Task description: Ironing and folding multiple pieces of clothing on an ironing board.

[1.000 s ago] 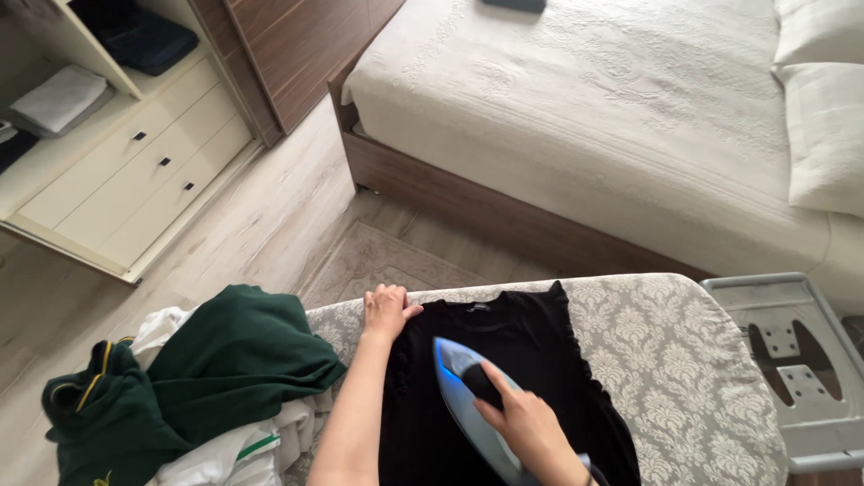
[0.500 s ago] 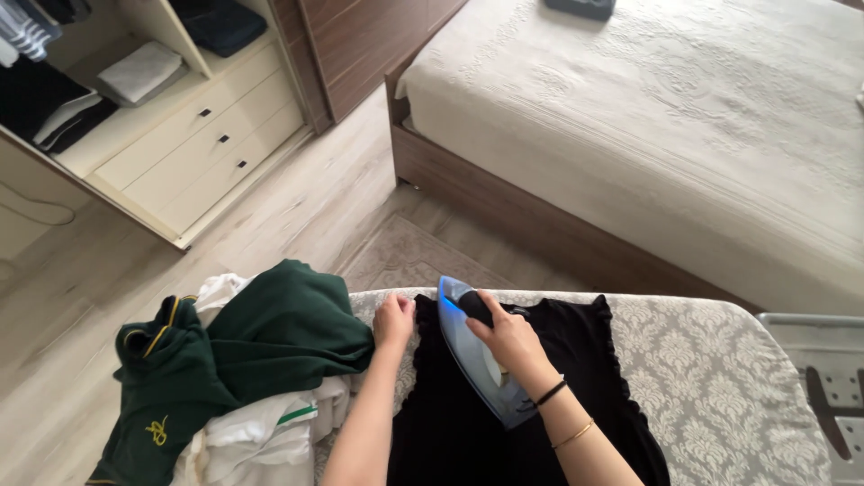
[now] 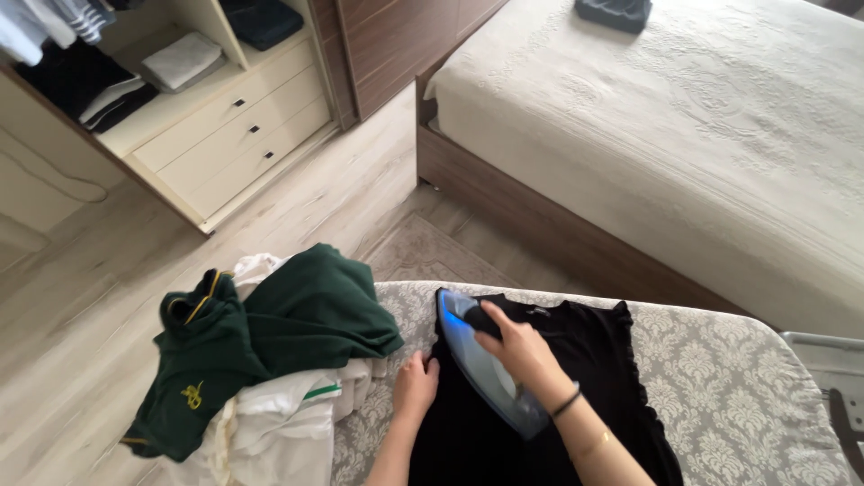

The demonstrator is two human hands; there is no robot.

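A black garment (image 3: 594, 360) with ruffled edges lies flat on the patterned ironing board (image 3: 720, 378). My right hand (image 3: 522, 346) grips the dark handle of a blue-grey steam iron (image 3: 477, 360), whose tip sits at the garment's left shoulder near the collar. My left hand (image 3: 416, 385) presses the garment's left edge against the board, just left of the iron, fingers curled on the cloth. A dark band and a thin bracelet circle my right wrist.
A heap of dark green and white clothes (image 3: 270, 360) rests on the board's left end. Behind it stand an open wardrobe with drawers (image 3: 234, 126) and a bed with a cream cover (image 3: 684, 117). A pale rug (image 3: 432, 256) lies on the wood floor. The iron rest (image 3: 828, 369) sits at right.
My left hand slid down the garment's left edge toward me. The iron stayed near the collar on the left side. The view shifted left, so everything moved rightward in the frame.
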